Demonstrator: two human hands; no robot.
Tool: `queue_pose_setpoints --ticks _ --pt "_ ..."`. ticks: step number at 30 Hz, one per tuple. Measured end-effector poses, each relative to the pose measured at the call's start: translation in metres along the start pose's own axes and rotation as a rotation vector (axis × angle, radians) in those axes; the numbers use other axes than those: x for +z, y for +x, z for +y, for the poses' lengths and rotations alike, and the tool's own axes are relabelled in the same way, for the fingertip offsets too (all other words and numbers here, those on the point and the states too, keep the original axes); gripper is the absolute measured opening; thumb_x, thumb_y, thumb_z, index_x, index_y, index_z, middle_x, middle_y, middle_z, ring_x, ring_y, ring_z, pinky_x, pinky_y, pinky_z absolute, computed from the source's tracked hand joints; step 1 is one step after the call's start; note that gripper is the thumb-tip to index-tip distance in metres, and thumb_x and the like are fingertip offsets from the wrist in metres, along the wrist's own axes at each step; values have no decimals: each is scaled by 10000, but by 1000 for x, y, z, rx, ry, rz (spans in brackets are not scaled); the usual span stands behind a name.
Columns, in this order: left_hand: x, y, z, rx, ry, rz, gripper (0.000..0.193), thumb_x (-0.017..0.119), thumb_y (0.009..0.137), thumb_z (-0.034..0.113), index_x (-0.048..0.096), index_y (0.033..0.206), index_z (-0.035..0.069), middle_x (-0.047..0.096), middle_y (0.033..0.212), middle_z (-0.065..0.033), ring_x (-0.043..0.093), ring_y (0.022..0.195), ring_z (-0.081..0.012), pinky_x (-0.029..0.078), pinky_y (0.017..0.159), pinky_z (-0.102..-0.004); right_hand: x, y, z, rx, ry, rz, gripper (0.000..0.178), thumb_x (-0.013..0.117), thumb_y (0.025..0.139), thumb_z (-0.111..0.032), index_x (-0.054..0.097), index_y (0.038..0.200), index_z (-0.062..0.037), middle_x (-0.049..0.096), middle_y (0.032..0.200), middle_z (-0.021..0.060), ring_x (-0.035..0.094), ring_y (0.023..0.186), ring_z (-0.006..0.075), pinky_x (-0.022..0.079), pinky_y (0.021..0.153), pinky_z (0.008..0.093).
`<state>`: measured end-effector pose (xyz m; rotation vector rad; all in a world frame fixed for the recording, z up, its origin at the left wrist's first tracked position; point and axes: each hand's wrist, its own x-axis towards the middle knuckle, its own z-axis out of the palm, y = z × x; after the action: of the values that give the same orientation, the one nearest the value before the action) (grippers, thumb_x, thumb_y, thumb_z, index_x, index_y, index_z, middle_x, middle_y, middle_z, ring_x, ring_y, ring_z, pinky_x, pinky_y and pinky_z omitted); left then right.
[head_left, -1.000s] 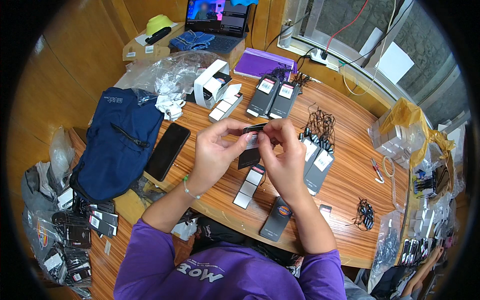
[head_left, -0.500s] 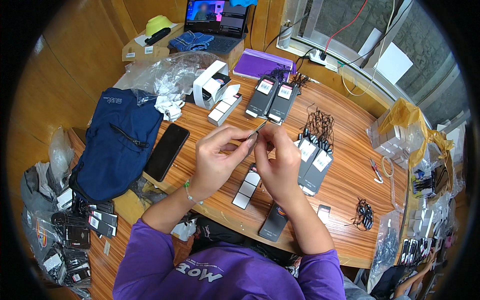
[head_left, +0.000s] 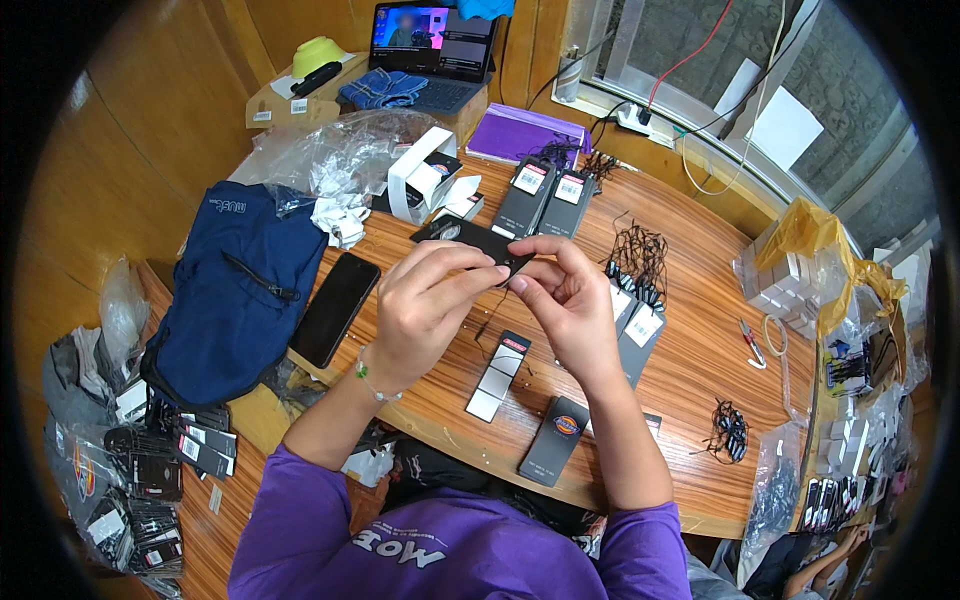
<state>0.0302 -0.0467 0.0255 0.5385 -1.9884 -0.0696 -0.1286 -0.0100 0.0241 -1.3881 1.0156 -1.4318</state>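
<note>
Above the middle of the table, my left hand (head_left: 418, 308) and my right hand (head_left: 572, 305) grip a black hang tag (head_left: 470, 236) at its near right end. Both sets of fingers are pinched on it, and a thin dark string dangles below. Under my hands lies a dark tag with white label panels (head_left: 495, 378). Close to my right forearm rests a dark tag with an orange-and-blue emblem (head_left: 553, 442). Beyond my right hand are more grey tags (head_left: 640, 335) with black strings (head_left: 638, 255). Two tag stacks (head_left: 540, 195) with barcode stickers lie farther back.
A phone (head_left: 335, 308) and blue bag (head_left: 235, 295) lie left. Behind are a white box (head_left: 408, 180), purple folder (head_left: 520, 135) and laptop (head_left: 430, 50). Thread snips (head_left: 750, 342) and bundled cords (head_left: 728, 432) lie right. Another person's arm (head_left: 830, 565) shows lower right.
The tag has turned from nearly edge-on to show its dark face, pointing up and left. My right hand has shifted slightly right.
</note>
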Motion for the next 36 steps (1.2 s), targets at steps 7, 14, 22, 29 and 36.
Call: queue_pose_setpoints --ticks 7,14,22,29,36 --pt "-4 1 6 -344 -349 -3 135 619 730 -56 651 853 -10 613 836 -96 591 762 -164 476 671 -246 1 -1 -5 -351 -615 71 190 626 759 -49 578 942 -29 545 636 83 550 545 168 433 520 255" --pt "-5 2 6 -420 -417 -7 132 605 752 -52 650 871 -20 616 839 -101 592 744 -149 481 666 -235 -1 2 -4 -538 -828 149 182 632 731 -71 591 907 -55 501 757 94 493 738 236 391 628 342" --pt "-4 2 4 -164 -180 -13 171 642 679 -69 649 834 1 620 799 -89 604 746 -194 486 669 -261 -5 5 2 -241 -302 53 81 624 747 -96 624 804 -39 525 836 68 501 812 193 386 693 293" --pt "2 0 5 98 -54 -89 223 653 604 -68 648 806 25 625 800 -75 629 759 -218 503 640 -294 -15 4 1 56 252 60 82 558 824 -107 597 828 -35 539 863 6 473 785 62 367 706 199" --pt "28 -20 2 -378 -622 -253 295 592 784 -6 571 1077 18 600 930 -103 615 782 -174 505 604 -251 -36 0 -21 -261 681 105 111 471 911 -156 474 938 -48 530 760 60 511 738 138 426 701 271"
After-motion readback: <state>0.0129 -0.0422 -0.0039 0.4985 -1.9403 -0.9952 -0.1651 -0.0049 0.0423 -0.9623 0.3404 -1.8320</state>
